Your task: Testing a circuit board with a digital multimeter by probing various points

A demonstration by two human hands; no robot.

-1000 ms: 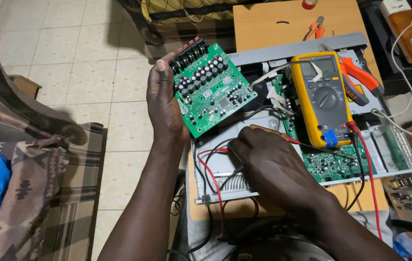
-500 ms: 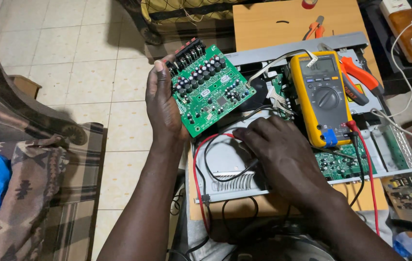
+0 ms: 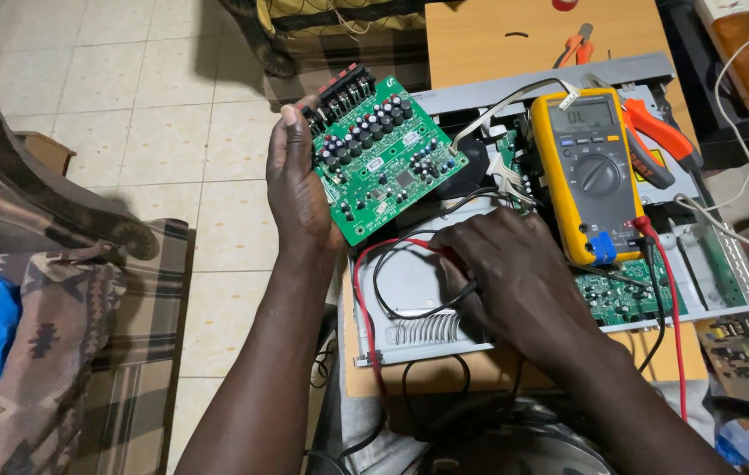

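My left hand point(image 3: 297, 180) grips the left edge of a green circuit board point(image 3: 383, 158) studded with black capacitors and holds it tilted above an opened grey metal chassis point(image 3: 410, 290). My right hand point(image 3: 515, 273) rests lower on the chassis with its fingers closed around red and black test leads point(image 3: 392, 264); the probe tips are hidden under the fingers. The leads run to a yellow multimeter point(image 3: 587, 171) that lies face up on the chassis to the right of the board.
A second green board point(image 3: 625, 299) sits inside the chassis under the meter. Orange-handled pliers point(image 3: 660, 132) lie at the right, more orange-handled pliers point(image 3: 577, 48) on a wooden board point(image 3: 498, 40) behind. Patterned cloth point(image 3: 67, 352) covers the seat at left, beside tiled floor point(image 3: 155, 114).
My right hand has shifted to the right and slightly up along the chassis with the leads. The green board has tilted slightly in my left hand.
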